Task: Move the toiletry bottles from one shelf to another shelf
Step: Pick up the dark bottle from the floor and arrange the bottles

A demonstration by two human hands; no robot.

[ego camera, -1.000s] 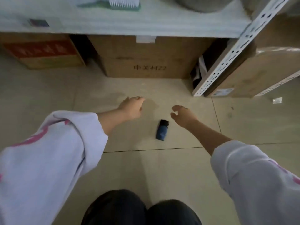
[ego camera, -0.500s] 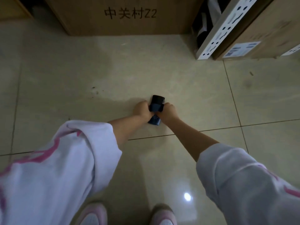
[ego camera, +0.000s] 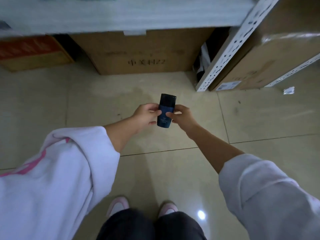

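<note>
Dark blue bottle (ego camera: 165,111) held in air above floor (ego camera: 86,104), clear of it — gripped from both sides. Left hand (ego camera: 146,116) and right hand (ego camera: 183,116) fingers closed on body. Long axis pointed away toward shelf edge (ego camera: 121,18), black cap far end — both hands equally near.

left hand (ego camera: 146,115): fingers curled, thumb on top, closed on one side of a small object held between both hands
right hand (ego camera: 183,116): closed on the opposite side, thumb forward
arms: both stretched forward and down, converging, forearms bare
sleeves: pale, pushed up toward the elbows
</note>
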